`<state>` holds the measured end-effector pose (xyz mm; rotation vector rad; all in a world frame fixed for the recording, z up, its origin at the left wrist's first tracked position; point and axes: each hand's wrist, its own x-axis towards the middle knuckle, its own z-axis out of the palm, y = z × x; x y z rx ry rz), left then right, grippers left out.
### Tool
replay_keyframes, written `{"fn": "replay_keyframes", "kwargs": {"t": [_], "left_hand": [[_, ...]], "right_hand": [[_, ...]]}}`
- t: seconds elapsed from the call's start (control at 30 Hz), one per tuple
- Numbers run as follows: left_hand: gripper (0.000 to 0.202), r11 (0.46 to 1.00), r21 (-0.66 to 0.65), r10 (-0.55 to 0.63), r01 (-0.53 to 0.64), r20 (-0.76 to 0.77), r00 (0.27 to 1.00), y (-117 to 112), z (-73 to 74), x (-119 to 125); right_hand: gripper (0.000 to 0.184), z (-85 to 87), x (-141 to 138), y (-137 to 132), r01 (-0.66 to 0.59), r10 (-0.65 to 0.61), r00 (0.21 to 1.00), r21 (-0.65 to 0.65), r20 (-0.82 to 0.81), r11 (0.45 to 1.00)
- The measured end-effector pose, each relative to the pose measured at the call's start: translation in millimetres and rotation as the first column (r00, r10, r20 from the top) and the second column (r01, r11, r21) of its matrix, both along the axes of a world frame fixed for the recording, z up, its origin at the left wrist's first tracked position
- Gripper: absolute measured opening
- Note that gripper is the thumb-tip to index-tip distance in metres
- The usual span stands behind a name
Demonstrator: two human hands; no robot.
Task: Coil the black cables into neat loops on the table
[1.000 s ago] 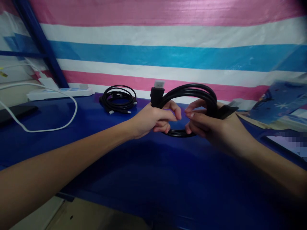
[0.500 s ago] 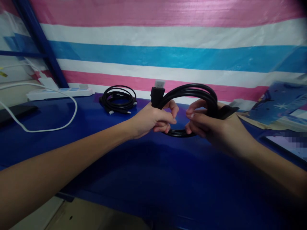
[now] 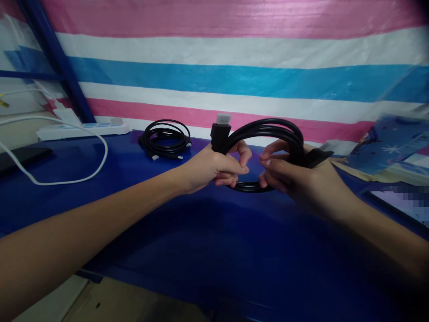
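A coiled black HDMI cable (image 3: 268,126) is held up above the blue table (image 3: 201,250) between both hands. My left hand (image 3: 221,167) is closed around the left side of the coil; one plug (image 3: 221,129) with a pale cap points up just above it. On the coil's right side, my right hand (image 3: 295,172) is closed too, with its fingertips curled inward toward the loop's middle. A second black plug (image 3: 318,156) lies across the back of that hand, pointing right. Part of the coil is hidden behind the fingers.
Another black cable coil (image 3: 166,141) rests toward the back of the table. At the left are a white power strip (image 3: 83,131), a looping white cord (image 3: 103,158) and a dark flat object (image 3: 27,158). A blue snowflake-printed package (image 3: 385,145) and a tablet-like screen (image 3: 395,203) lie at the right.
Almost nothing differs. The upright plug and the top of the coil sit very slightly lower; both hands keep their hold.
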<state>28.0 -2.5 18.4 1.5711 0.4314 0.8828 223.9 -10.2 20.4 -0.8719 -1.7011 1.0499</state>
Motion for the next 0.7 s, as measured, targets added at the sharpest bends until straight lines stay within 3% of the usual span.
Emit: {"fn": "replay_keyframes", "kwargs": {"t": [0.7], "left_hand": [[0.024, 1.0, -0.021, 0.013, -0.014, -0.011, 1.0, -1.3, 1.5, 0.5]], "right_hand": [[0.005, -1.4, 1.2, 1.8, -0.012, 0.012, 1.0, 0.018, 0.004, 1.0]]}}
